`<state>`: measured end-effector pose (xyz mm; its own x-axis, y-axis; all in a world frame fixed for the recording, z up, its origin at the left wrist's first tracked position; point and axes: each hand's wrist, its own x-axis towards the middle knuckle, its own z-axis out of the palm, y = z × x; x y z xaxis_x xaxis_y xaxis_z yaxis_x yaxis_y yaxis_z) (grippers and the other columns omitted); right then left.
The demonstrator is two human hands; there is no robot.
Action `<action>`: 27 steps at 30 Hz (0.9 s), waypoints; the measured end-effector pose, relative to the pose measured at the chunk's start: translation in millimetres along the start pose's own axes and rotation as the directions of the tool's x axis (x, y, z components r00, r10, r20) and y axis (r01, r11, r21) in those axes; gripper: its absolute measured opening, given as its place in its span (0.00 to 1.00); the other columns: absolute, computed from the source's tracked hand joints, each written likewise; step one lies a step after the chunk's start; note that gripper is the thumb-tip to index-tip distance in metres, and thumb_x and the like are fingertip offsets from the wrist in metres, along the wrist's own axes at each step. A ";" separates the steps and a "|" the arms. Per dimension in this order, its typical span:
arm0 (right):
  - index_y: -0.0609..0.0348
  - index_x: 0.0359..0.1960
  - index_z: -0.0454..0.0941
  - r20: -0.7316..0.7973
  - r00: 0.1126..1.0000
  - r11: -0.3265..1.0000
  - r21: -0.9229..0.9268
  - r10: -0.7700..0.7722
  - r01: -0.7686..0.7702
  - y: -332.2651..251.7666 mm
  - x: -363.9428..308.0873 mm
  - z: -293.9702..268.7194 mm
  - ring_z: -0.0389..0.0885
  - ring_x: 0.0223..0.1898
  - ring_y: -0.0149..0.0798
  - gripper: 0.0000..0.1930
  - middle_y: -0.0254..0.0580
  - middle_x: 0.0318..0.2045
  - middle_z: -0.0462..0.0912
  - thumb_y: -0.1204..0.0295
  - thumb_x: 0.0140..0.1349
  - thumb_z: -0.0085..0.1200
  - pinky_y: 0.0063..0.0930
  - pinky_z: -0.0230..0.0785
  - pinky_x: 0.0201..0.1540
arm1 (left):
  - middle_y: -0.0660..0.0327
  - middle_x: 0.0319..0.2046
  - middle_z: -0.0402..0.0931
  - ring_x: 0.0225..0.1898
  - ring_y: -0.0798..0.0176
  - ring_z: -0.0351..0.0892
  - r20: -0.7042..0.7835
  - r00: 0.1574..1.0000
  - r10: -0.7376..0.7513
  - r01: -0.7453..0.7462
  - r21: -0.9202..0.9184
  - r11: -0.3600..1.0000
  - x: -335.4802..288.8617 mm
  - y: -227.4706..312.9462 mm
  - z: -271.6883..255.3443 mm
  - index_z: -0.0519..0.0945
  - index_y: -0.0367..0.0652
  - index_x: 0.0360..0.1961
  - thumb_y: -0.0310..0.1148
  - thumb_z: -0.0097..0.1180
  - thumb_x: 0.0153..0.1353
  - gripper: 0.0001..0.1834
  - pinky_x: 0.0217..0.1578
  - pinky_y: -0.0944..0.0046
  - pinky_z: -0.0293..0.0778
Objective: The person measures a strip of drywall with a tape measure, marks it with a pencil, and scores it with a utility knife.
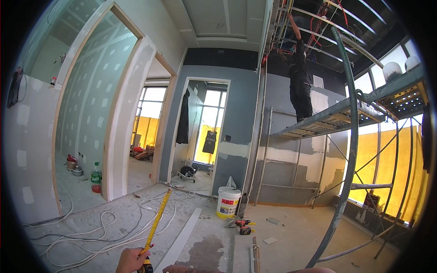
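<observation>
The left hand (pixel 131 260) is gripping a yellow tape measure (pixel 156 224), its blade running toward one o'clock over white cables (pixel 104 227). The right hand (pixel 175 269) is mostly cut off, grip unclear. A white bucket (pixel 228 202) and drill (pixel 240 224) are sitting at two o'clock.

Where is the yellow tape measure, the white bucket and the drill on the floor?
yellow tape measure (pixel 157 221), head view, middle of the extended blade.
white bucket (pixel 228 202), head view, front of its side wall.
drill (pixel 241 224), head view, on its red body.
</observation>
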<state>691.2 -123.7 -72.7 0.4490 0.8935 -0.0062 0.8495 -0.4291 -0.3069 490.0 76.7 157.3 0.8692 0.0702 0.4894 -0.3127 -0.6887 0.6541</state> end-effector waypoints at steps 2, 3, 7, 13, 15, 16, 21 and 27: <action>0.43 0.33 0.82 -0.009 1.000 1.000 0.019 -0.014 0.014 7.2 0.8 3.2 0.81 0.38 0.48 0.10 0.43 0.34 0.84 0.58 0.52 0.57 0.44 0.74 0.40 | 0.56 0.17 0.79 0.17 0.59 0.78 0.002 1.000 0.014 -0.014 0.001 1.000 1.2 1.6 0.3 0.86 0.42 0.31 0.41 0.61 0.57 0.13 0.21 0.63 0.71; 0.43 0.34 0.82 0.004 1.000 0.999 0.036 0.000 0.000 6.5 1.6 3.5 0.81 0.38 0.48 0.10 0.43 0.34 0.84 0.58 0.52 0.57 0.44 0.74 0.40 | 0.56 0.16 0.78 0.16 0.59 0.77 0.001 1.000 0.019 -0.019 0.002 1.000 0.6 0.4 0.3 0.86 0.43 0.30 0.41 0.61 0.57 0.13 0.21 0.63 0.70; 0.42 0.34 0.82 0.029 1.000 0.999 0.039 0.008 -0.009 1.0 1.5 0.7 0.81 0.38 0.48 0.10 0.43 0.34 0.84 0.58 0.52 0.57 0.45 0.74 0.41 | 0.56 0.16 0.78 0.16 0.60 0.77 0.001 1.000 0.019 -0.019 0.009 1.000 -1.7 -2.7 -0.8 0.86 0.43 0.31 0.41 0.61 0.57 0.13 0.20 0.63 0.70; 0.42 0.33 0.82 0.007 1.000 1.000 -0.008 0.024 -0.024 4.3 0.5 2.7 0.81 0.39 0.49 0.10 0.43 0.34 0.84 0.57 0.52 0.57 0.45 0.74 0.42 | 0.57 0.17 0.78 0.17 0.60 0.77 -0.002 1.000 0.016 -0.016 -0.017 1.000 -1.2 -5.5 1.3 0.86 0.44 0.32 0.40 0.60 0.58 0.11 0.20 0.63 0.70; 0.43 0.34 0.82 -0.007 0.999 0.999 -0.009 0.033 -0.033 16.5 -1.0 3.3 0.81 0.39 0.48 0.10 0.43 0.35 0.84 0.57 0.52 0.57 0.44 0.74 0.42 | 0.57 0.17 0.79 0.17 0.61 0.78 0.000 0.998 0.057 -0.056 -0.037 0.998 3.3 1.9 2.6 0.86 0.44 0.32 0.39 0.60 0.58 0.11 0.21 0.63 0.70; 0.43 0.34 0.82 0.005 1.000 1.000 -0.004 0.026 -0.026 8.2 -0.8 -0.1 0.81 0.40 0.48 0.10 0.43 0.36 0.84 0.57 0.53 0.56 0.44 0.74 0.43 | 0.57 0.17 0.79 0.17 0.61 0.78 -0.001 0.999 0.048 -0.048 -0.038 0.998 2.2 -0.4 1.5 0.86 0.44 0.32 0.39 0.60 0.58 0.11 0.21 0.63 0.70; 0.44 0.35 0.82 0.052 0.994 0.996 0.005 0.093 -0.093 -28.5 -13.1 -24.4 0.80 0.41 0.48 0.11 0.43 0.37 0.84 0.58 0.54 0.56 0.44 0.73 0.44 | 0.57 0.17 0.78 0.18 0.61 0.78 0.004 0.999 0.035 -0.035 -0.032 0.999 -0.9 -8.4 -2.2 0.86 0.44 0.33 0.38 0.60 0.58 0.10 0.21 0.64 0.70; 0.47 0.34 0.82 0.020 0.999 0.999 0.010 0.045 -0.045 -25.3 -15.2 -28.5 0.81 0.39 0.48 0.11 0.43 0.35 0.84 0.59 0.53 0.56 0.44 0.73 0.44 | 0.57 0.17 0.78 0.17 0.62 0.78 0.045 0.999 -0.001 0.001 0.018 1.000 3.8 -3.8 -2.7 0.86 0.44 0.33 0.38 0.59 0.58 0.10 0.21 0.64 0.70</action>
<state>670.8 -130.2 -37.7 0.4810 0.8759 -0.0393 0.8257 -0.4676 -0.3155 493.4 81.6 158.3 0.8861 0.0384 0.4619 -0.3053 -0.7015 0.6440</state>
